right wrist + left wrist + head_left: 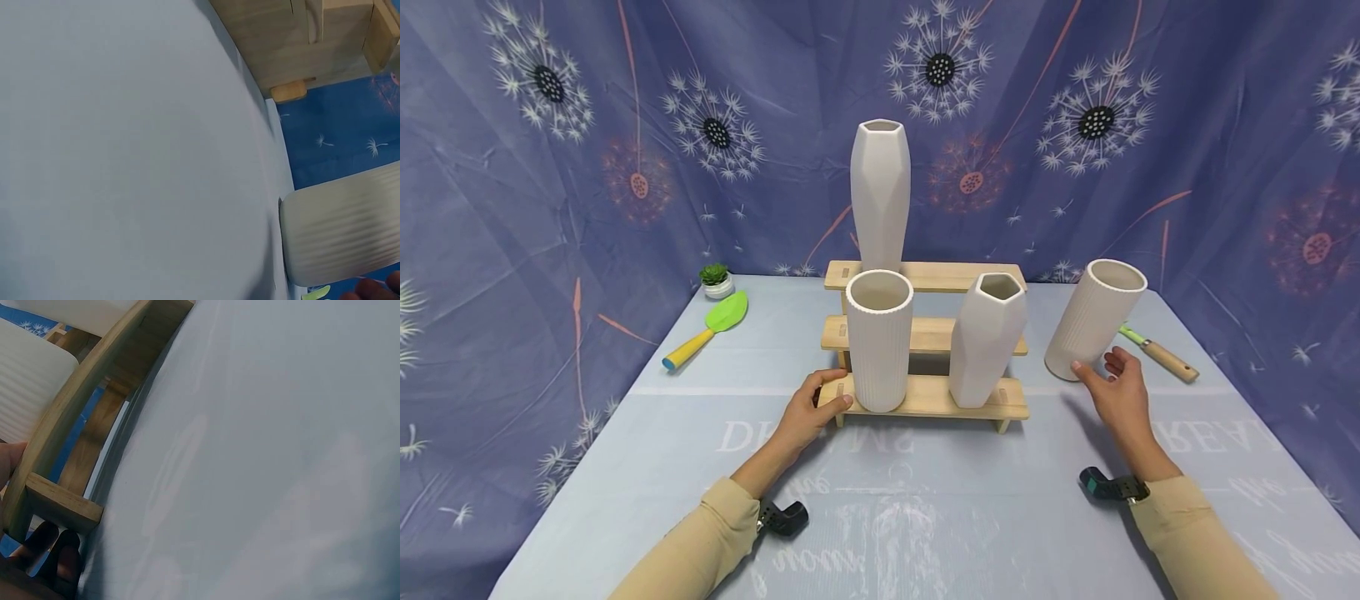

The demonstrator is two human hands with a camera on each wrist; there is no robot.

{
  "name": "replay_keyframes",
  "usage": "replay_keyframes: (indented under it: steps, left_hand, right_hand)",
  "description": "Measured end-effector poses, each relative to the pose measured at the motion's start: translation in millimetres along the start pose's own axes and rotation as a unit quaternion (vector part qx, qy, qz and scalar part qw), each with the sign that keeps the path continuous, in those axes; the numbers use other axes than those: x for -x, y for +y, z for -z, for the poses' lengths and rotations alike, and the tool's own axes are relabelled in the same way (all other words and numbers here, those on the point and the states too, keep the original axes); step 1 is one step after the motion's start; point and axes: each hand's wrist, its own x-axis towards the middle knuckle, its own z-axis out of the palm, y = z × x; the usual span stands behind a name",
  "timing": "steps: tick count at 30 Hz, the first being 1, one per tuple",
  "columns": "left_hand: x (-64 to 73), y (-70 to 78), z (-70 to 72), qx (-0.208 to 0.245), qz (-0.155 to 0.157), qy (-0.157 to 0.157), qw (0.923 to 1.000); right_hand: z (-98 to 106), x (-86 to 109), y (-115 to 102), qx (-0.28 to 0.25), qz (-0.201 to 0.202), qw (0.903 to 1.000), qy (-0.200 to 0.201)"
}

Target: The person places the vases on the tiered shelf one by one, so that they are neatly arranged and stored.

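Observation:
A three-tier wooden stand (928,398) stands mid-table. My left hand (808,410) grips the left end of its lowest shelf, thumb on top and fingertips (67,547) below. On that shelf are a white ribbed vase (882,350) at left and a white faceted vase (987,342) at right. A tall white faceted vase (881,192) rises from the top shelf. Another ribbed vase (1093,321) is on the table at right, appearing tilted in the head view. My right hand (1122,396) is beside its base, thumb at its side, other fingers loosely bent and not wrapped round it.
At the left lie a green-bladed trowel (703,332) with a yellow handle and a small potted succulent (717,282). Behind my right hand lies a wooden-handled tool (1168,360), partly hidden by the ribbed vase. A patterned blue cloth (805,108) hangs behind the table.

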Motion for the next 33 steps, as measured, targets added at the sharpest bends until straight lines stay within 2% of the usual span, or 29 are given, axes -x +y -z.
replay_keyframes:
  steps: [4,16,33]
  left_hand:
    - [-3.3,-7.6,-0.4,-0.005,-0.006,0.004,1.0]
    - [-3.7,-9.3,-1.1,0.004,-0.021,0.005,0.9998]
    - [-3.0,-8.1,-1.5,-0.001,-0.011,0.012,0.9999]
  right_hand:
    - [0,-5.9,-1,0.008,-0.003,0.9999,-0.006]
    - [-7,-19.2,1,0.015,0.021,0.9997,0.0]
    - [-16,-31.3,2,0.02,0.014,0.9996,0.016]
